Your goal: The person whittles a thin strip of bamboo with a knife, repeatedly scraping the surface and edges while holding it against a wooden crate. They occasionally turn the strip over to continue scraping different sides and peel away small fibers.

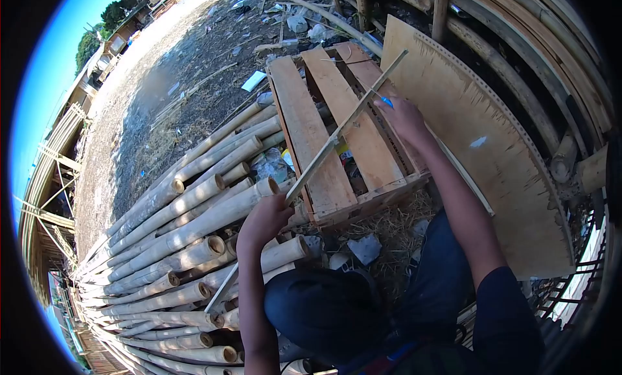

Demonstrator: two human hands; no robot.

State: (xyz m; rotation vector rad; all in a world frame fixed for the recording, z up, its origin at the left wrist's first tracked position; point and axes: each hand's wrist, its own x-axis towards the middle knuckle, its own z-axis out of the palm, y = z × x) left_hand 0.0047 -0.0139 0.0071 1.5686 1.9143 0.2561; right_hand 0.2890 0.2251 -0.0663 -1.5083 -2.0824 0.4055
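Note:
My left hand (265, 217) is closed around a long, thin bamboo strip (350, 123). The strip slants from low on the left, past my forearm, up across a wooden pallet (324, 180). My right hand (405, 121) is closed on a small blue-handled knife (387, 102), mostly hidden by the fingers. Its thin blade appears to meet the strip near the upper end. Below my right hand, the pallet's slats are partly covered by the strip.
Stacked bamboo poles (214, 245) spread out on the left. A curved plywood sheet (479, 141) leans on the right, with another thin strip (463, 172) along it. Bamboo rails (512, 83) stand behind. Stones (365, 248) and litter lie on the ground.

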